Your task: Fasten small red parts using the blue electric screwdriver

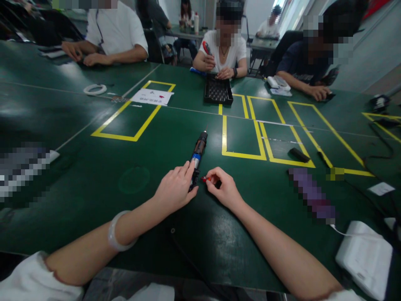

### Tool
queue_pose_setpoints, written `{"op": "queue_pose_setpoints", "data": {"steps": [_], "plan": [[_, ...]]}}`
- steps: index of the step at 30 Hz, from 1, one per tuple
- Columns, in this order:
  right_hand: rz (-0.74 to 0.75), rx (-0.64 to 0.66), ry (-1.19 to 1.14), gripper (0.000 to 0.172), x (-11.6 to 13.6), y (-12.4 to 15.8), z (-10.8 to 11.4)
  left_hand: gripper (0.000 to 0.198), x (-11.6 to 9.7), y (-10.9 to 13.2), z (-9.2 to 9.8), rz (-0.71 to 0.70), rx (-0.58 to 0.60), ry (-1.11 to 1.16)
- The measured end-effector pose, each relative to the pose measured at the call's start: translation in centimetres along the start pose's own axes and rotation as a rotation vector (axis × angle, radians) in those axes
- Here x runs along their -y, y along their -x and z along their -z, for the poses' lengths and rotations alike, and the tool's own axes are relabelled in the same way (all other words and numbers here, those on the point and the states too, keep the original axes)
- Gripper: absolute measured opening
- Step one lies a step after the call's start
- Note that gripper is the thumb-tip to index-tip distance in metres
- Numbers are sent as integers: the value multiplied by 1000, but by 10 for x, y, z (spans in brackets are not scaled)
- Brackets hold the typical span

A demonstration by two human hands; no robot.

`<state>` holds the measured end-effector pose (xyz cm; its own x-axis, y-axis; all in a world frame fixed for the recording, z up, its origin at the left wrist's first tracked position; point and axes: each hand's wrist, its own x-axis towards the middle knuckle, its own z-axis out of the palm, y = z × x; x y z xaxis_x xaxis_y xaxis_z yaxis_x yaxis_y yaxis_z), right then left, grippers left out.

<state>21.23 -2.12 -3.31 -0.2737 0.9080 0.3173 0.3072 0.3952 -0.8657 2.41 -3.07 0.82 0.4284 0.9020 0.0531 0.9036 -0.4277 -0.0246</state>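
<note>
A black electric screwdriver [198, 151] with a blue band lies on the green table [131, 179], its tip pointing away from me. My left hand [175, 190] rests on its near end, fingers curled around the handle. My right hand [224, 188] is just to the right of it, pinching a small red part [205, 179] between thumb and fingers, held close to the screwdriver's handle. A pale bangle [117, 234] sits on my left wrist.
Yellow tape rectangles [241, 138] mark the table. A black tray [218, 91] lies in front of a person across from me. A white device [365, 257] with a cable sits at the near right. A small black bar [299, 154] and white paper [152, 96] lie farther off. Other people sit around the table.
</note>
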Motion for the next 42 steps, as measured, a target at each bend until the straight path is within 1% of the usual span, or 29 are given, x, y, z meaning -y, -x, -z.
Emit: {"op": "queue_pose_setpoints", "data": {"steps": [5, 13, 17, 20, 24, 29, 33, 36, 39, 42], "plan": [[59, 45, 72, 8, 0, 1, 1, 68, 1, 1, -1, 0, -16, 24], [78, 134, 146, 7, -1, -2, -4, 67, 1, 1, -5, -7, -23, 68], [75, 119, 199, 8, 2, -2, -5, 67, 0, 1, -1, -11, -22, 61], [76, 131, 187, 12, 3, 0, -4, 65, 0, 0, 4, 11, -5, 48], [124, 165, 149, 21, 5, 4, -4, 67, 2, -3, 9, 59, 33, 12], [162, 210, 81, 29, 8, 4, -1, 65, 12, -8, 9, 99, 65, 27], [124, 214, 41, 31, 8, 3, 2, 66, 26, -7, 9, 76, 59, 31], [104, 221, 38, 31, 7, 4, 3, 64, 44, -7, 9, 88, 42, -17], [86, 246, 51, 29, 8, 3, 3, 65, 74, -11, 8, 152, 50, -43], [69, 261, 64, 25, 9, 2, 3, 69, 117, -18, 6, 241, 68, -36]]}}
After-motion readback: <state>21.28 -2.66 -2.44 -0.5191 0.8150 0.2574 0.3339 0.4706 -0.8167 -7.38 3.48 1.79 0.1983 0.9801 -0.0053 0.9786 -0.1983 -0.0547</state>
